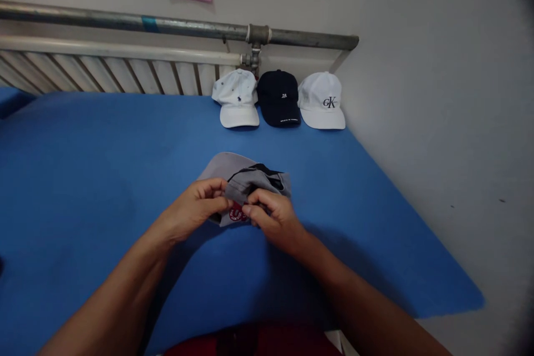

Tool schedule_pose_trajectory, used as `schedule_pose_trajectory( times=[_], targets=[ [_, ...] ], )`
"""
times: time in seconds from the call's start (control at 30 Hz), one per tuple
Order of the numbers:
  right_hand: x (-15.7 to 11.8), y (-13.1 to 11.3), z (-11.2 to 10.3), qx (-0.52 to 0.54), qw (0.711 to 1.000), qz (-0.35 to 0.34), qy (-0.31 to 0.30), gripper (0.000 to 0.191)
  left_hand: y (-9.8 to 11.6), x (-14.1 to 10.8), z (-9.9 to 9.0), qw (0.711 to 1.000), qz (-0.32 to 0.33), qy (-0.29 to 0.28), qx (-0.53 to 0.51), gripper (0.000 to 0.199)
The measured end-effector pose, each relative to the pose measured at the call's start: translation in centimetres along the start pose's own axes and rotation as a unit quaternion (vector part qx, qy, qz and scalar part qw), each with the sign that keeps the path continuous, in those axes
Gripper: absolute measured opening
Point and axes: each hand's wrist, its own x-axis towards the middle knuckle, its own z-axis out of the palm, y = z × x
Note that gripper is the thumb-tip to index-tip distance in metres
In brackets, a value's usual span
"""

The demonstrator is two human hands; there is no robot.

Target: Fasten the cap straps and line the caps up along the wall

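A grey baseball cap (227, 166) lies on the blue tabletop (125, 178), turned over so that its dark inside partly shows. A red round patch with white lettering peeks out between my hands. My left hand (198, 201) pinches the cap's edge with thumb and fingers from the left. From the right, my right hand (273, 212) grips the same cap close beside it, fingers bent. What lies under the right fingertips is hidden.
At the back stand a white cap (240, 117), a black cap (278, 103) and another white cap (323, 117) with black letters. Behind them are a radiator (137, 73) and a metal pipe (187, 28). A wall (438, 94) borders the right side.
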Motion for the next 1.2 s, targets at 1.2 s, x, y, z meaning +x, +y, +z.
schedule_pose_trajectory(
  times=[1.2],
  targets=[
    [-0.05,-0.16,-0.22,0.093,0.991,0.093,-0.024,0.016,0.70,-0.61,-0.02,0.997,0.039,-0.016,0.069,0.012]
  ],
)
